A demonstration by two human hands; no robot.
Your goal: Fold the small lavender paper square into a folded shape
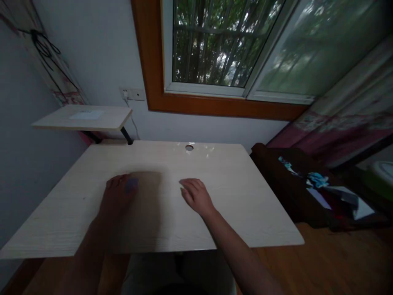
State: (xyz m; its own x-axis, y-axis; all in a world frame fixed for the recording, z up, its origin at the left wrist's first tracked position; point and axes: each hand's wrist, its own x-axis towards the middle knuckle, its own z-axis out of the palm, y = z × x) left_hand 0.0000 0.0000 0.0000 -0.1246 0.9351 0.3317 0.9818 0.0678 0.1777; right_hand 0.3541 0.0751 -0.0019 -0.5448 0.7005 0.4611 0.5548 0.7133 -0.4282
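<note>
My left hand (116,194) is over the left part of a pale wood-grain desk (233,196), its fingers bent in dim shadow. A small flat bluish-purple piece (131,184) shows at its thumb side, and the hand seems to grip it; its kind is too blurred to make out. My right hand (196,196) rests near the middle of the desk, palm down, with nothing in it. Its fingers stretch leftward and the thumb stands apart from them. A broad shadow falls across the desk between the two hands.
A raised shelf (110,116) on black supports stands at the desk's back left, bearing a white paper (87,114). A round cable hole (189,147) lies near the back edge. To the right, a dark brown cabinet (282,184) holds blue crumpled wrappers (317,179) and papers.
</note>
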